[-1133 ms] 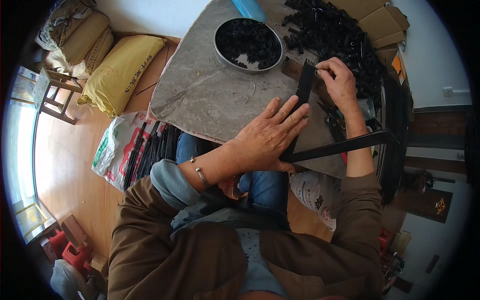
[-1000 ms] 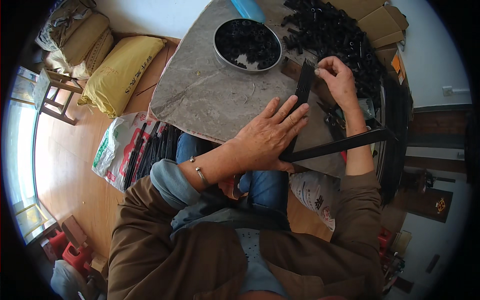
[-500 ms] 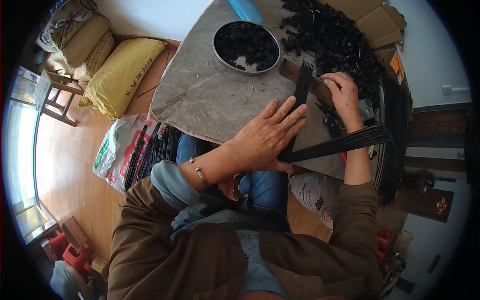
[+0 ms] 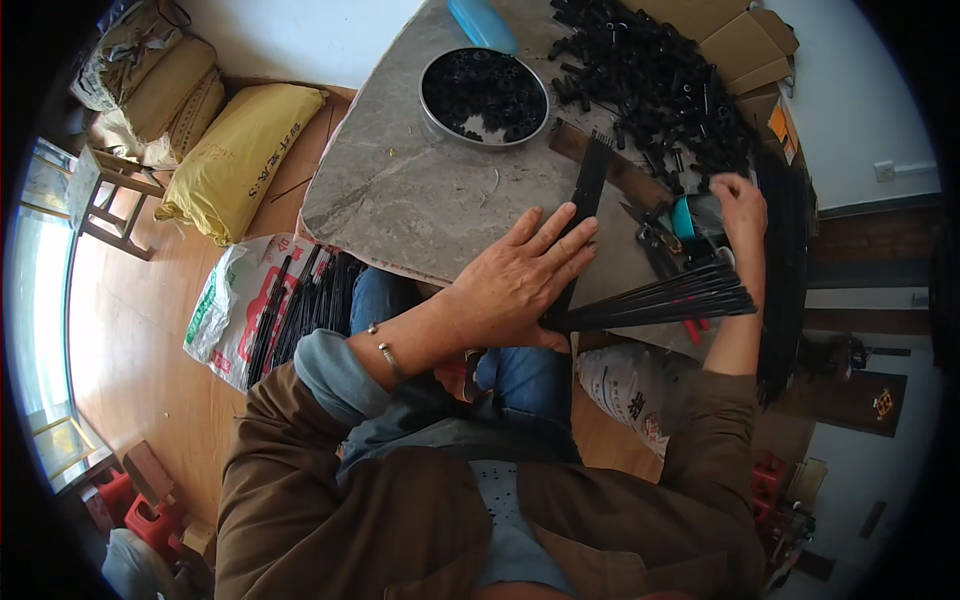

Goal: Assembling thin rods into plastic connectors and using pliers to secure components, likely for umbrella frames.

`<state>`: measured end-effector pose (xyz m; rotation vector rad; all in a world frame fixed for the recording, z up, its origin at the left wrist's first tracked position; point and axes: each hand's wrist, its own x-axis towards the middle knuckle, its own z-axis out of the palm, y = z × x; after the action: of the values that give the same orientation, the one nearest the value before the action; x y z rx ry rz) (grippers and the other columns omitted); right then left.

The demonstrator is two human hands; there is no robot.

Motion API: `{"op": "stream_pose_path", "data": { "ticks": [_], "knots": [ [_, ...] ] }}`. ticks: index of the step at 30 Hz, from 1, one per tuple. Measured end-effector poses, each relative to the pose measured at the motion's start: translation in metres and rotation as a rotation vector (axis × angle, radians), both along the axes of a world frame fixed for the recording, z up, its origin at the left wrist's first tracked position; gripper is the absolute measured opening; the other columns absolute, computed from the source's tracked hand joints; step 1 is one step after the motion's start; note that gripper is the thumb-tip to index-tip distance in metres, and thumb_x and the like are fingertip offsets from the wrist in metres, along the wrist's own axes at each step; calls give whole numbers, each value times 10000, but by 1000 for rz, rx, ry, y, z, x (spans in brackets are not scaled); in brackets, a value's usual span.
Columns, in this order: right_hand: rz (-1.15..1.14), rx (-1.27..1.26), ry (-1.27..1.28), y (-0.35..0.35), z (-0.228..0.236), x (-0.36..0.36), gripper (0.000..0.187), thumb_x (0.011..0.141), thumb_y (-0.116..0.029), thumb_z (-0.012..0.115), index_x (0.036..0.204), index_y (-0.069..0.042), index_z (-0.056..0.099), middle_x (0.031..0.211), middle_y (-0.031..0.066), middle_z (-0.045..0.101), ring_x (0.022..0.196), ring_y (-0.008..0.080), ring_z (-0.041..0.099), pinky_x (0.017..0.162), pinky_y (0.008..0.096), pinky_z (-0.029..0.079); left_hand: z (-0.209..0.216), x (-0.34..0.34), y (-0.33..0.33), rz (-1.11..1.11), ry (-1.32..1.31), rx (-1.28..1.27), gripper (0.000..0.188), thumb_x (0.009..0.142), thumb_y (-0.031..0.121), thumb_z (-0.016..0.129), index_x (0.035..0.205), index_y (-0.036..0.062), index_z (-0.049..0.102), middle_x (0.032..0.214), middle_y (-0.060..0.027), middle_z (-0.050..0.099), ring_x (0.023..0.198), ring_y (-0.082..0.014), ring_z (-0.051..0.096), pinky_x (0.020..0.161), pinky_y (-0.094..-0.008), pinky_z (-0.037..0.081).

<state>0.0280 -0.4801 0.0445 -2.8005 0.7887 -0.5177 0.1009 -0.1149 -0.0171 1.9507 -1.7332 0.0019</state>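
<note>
My left hand [image 4: 520, 272] is spread wide, lying over black rods [image 4: 592, 172] on the near part of the table [image 4: 400, 200]; a fan of rods [image 4: 665, 300] juts right from its thumb side; my right hand [image 4: 742, 215] is up at the right, fingers curled, and I can't tell whether they pinch anything; the teal container [image 4: 683, 218] sits just left of it.
</note>
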Motion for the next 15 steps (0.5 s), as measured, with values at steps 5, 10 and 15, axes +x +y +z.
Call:
{"op": "stream_pose_path", "data": {
  "ticks": [5,10,15],
  "knots": [
    [36,-116,163,-8,-13,-19,184,791,-157,660,951,-69,682,922,79,658,846,230,642,757,341,485,-2,-3,2,-4,4,-6,1009,612,557,767,1373,1,406,1505,-168,260,1410,-341,204,1141,-477,184],
    [78,-55,19,-9,-15,-31,161,786,-133,660,931,-64,659,882,71,630,835,241,610,752,364,471,-2,-5,1,-4,5,-12,1033,607,562,768,1391,13,381,1505,-168,260,1410,-339,206,1146,-477,176],
    [161,-126,106,-10,-14,-31,173,807,-112,628,974,-65,632,887,70,613,857,244,600,748,384,460,-1,-4,2,1,4,13,1043,609,567,767,1407,30,362,1506,-166,258,1414,-338,194,1150,-476,168]
  ]
}}
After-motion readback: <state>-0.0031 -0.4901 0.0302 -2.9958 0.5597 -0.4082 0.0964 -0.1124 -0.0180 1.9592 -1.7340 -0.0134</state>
